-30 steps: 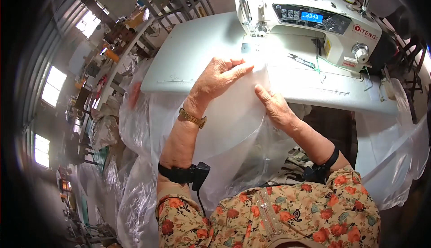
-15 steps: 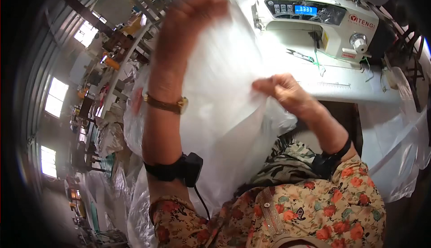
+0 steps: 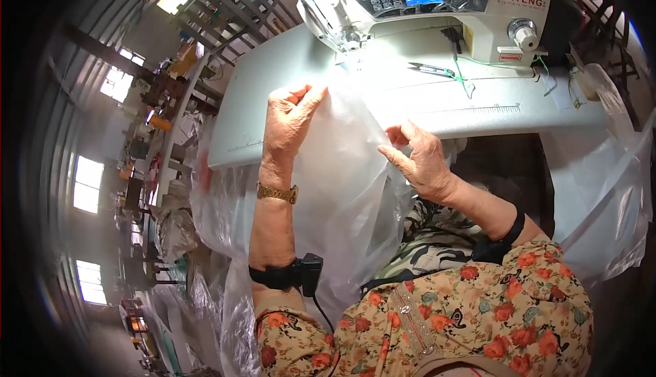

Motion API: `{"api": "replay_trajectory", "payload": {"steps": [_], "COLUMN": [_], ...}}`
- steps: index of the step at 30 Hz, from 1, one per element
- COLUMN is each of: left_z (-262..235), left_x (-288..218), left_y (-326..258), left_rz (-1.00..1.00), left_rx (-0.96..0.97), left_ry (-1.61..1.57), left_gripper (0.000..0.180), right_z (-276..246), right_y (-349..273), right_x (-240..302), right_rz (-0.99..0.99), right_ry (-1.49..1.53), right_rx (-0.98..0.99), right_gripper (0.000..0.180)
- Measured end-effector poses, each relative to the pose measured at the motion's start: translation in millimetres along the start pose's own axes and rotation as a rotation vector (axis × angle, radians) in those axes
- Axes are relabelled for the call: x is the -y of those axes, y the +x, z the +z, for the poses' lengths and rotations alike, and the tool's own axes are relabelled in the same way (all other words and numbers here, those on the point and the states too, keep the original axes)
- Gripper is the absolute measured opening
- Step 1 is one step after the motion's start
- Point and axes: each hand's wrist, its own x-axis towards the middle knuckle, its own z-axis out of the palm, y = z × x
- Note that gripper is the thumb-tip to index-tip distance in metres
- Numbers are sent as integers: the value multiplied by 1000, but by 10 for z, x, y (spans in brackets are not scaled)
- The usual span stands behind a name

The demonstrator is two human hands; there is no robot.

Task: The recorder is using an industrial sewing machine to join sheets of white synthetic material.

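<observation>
A translucent plastic sheet [image 3: 335,165] hangs from the sewing table's front edge down over my lap. My left hand [image 3: 292,119] is closed, thumb and fingertips pinching the sheet's upper left corner just below the sewing head. To the right, my right hand [image 3: 420,158] has its thumb and forefinger at the sheet's right edge; the thumb lies against it and the fingers are bent. Behind both hands stands a white sewing machine [image 3: 424,18] with a lit blue display. Its needle area [image 3: 350,52] is washed out by bright light, so the sheet's top end there is hard to make out.
Small thread snips [image 3: 432,70] lie on the pale sewing table [image 3: 263,83], with green thread beside them. More clear plastic [image 3: 601,199] hangs at the table's right end, and crumpled plastic [image 3: 219,206] lies at the left. Metal racks [image 3: 232,8] stand behind.
My left hand has come down from high beside the machine head to the table front, bringing the sheet's corner lower. The right hand has shifted slightly, and the view has moved.
</observation>
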Motion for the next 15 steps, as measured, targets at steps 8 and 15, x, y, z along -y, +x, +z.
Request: {"api": "replay_trajectory", "payload": {"steps": [8,15], "left_z": [0,-15], "left_x": [-50,-72], "left_y": [48,30], "left_rz": [-21,-6], "left_rx": [-1,-7], "left_ry": [-76,-112], "left_gripper": [9,11], "right_z": [125,153], "right_y": [-73,-147], "right_x": [-6,144], "right_rz": [358,166], "right_ry": [462,334], "right_rx": [178,216], "right_gripper": [23,29]}}
